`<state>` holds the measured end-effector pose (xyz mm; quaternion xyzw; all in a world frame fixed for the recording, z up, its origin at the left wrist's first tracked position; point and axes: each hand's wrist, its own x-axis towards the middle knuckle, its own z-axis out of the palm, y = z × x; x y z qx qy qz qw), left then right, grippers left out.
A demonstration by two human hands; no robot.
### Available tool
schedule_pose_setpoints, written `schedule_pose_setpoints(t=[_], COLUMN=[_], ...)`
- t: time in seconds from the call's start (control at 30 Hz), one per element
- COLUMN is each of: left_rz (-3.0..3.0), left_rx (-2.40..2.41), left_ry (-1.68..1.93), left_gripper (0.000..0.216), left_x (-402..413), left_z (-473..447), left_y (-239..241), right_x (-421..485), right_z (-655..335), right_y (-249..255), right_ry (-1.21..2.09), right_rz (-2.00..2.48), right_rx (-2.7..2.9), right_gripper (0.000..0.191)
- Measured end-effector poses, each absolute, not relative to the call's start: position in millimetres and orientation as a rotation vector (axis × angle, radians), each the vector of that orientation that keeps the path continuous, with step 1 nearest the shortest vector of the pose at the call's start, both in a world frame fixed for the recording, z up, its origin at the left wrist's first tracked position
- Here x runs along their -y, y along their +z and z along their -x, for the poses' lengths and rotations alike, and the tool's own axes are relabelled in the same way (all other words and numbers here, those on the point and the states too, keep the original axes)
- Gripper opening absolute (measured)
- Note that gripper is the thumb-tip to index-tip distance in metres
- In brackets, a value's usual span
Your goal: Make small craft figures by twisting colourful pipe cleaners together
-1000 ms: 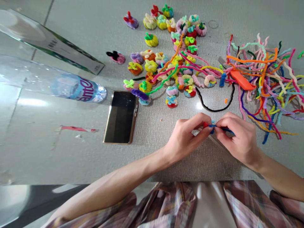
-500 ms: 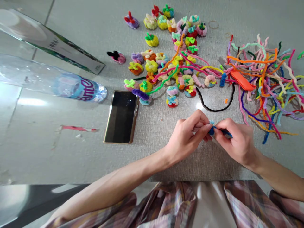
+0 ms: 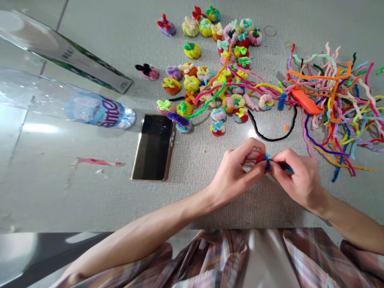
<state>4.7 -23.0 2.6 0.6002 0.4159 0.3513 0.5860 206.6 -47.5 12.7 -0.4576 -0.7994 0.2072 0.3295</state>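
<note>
My left hand (image 3: 240, 170) pinches a small red and blue pipe-cleaner coil (image 3: 263, 158) between thumb and fingertips. Close against it, my right hand (image 3: 297, 176) grips the dark blue pipe cleaner (image 3: 286, 167) that runs into the coil, along with a thin pale stick below it. Both hands hover just above the grey table mat (image 3: 210, 192), in front of a black pipe cleaner (image 3: 270, 136) curved on the mat.
Several finished pipe-cleaner balls (image 3: 210, 68) lie scattered at the back. A tangle of loose pipe cleaners (image 3: 339, 96) and an orange comb (image 3: 306, 102) sit at right. A phone (image 3: 153, 147), a lying water bottle (image 3: 75, 106) and a long box (image 3: 66, 54) are at left.
The hands stayed in place; the fingers shifted slightly, turning the coil so its red part shows again between them.
</note>
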Motion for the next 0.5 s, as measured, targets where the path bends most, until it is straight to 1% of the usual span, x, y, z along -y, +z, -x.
schedule_pose_setpoints(t=[0.1, 0.2, 0.5], left_rz=[-1.327, -1.265, -1.271], left_rx=[-0.978, -1.008, -1.084], left_ry=[0.764, 0.735, 0.787], left_gripper=[0.021, 0.017, 0.016], left_x=[21.9, 21.2, 26.1], left_z=[-5.2, -6.1, -9.2], left_y=[5.5, 6.3, 3.2], right_x=[47.6, 47.3, 47.3], right_z=[-206.6, -206.2, -204.6], right_y=[12.6, 12.2, 13.6], right_ry=[0.518, 0.506, 0.597], right_rz=[1.197, 1.194, 1.222], right_rx=[2.108, 2.116, 2.067], right_gripper=[0.014, 0.013, 0.016])
